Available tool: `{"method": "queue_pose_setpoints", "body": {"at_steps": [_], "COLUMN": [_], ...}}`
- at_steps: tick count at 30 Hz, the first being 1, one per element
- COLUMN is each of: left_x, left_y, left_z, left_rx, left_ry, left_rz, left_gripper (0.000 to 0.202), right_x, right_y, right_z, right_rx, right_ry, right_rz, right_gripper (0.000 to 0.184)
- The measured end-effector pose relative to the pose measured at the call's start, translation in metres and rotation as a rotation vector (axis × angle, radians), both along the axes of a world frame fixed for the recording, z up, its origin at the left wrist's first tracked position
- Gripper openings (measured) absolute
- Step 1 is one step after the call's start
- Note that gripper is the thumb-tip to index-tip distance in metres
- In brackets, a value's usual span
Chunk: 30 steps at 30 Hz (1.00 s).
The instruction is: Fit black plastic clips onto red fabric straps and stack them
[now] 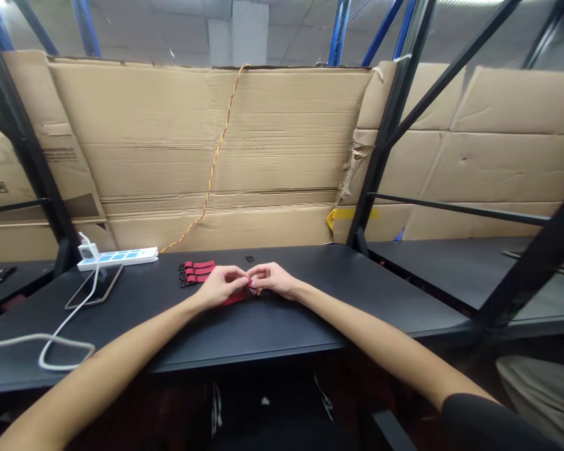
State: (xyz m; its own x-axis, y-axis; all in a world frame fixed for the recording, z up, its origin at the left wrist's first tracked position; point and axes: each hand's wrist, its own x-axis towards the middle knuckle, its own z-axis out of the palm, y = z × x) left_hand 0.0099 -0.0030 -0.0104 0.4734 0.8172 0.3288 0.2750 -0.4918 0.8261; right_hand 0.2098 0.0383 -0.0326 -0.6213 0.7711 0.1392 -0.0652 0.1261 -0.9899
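Note:
My left hand (pixel 222 285) and my right hand (pixel 273 279) meet above the black tabletop, fingertips pinched together. Between them is the end of a red strap (pixel 235 299), whose rest trails under my left hand. A small dark, shiny piece shows at the strap's end by my right fingertips; its exact kind is too small to tell. Left of my left hand, several red straps (pixel 201 271) lie stacked side by side, with black buckles (pixel 183 274) at their left ends. Just beyond my hands lies a loose small black buckle (pixel 249 258).
A white power strip (pixel 122 257) with a plugged-in charger (pixel 89 250) stands at the back left. Its white cable (pixel 70 321) crosses a phone (pixel 95 286) and loops near the front edge. Cardboard (pixel 282 144) walls the back; black metal posts (pixel 380 150) flank the table (pixel 282 332).

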Motion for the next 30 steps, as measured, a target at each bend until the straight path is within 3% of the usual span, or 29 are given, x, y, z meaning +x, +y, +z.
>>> {"method": "queue_pose_setpoints", "body": {"at_steps": [8, 13, 21, 26, 30], "left_x": [0.001, 0.004, 0.008, 0.009, 0.005], "left_y": [-0.001, 0.002, -0.008, -0.006, 0.001], "left_z": [0.000, -0.007, -0.002, -0.001, -0.004], "left_rx": [-0.069, -0.150, -0.026, -0.075, -0.206], "left_ry": [-0.009, -0.108, -0.118, -0.153, -0.249], "left_rz": [0.121, 0.169, 0.208, 0.130, 0.080], "left_gripper": [0.035, 0.038, 0.029, 0.030, 0.034], "right_x": [0.002, -0.001, -0.001, -0.004, -0.006], "right_y": [0.000, -0.005, -0.009, -0.009, -0.006], "right_z": [0.001, 0.003, 0.004, 0.004, 0.002], "right_rx": [0.040, 0.043, -0.024, 0.049, 0.199], "right_ry": [0.017, 0.013, 0.064, 0.050, -0.021], "right_rz": [-0.076, -0.030, 0.131, 0.102, 0.045], "right_gripper": [0.043, 0.045, 0.051, 0.037, 0.043]}}
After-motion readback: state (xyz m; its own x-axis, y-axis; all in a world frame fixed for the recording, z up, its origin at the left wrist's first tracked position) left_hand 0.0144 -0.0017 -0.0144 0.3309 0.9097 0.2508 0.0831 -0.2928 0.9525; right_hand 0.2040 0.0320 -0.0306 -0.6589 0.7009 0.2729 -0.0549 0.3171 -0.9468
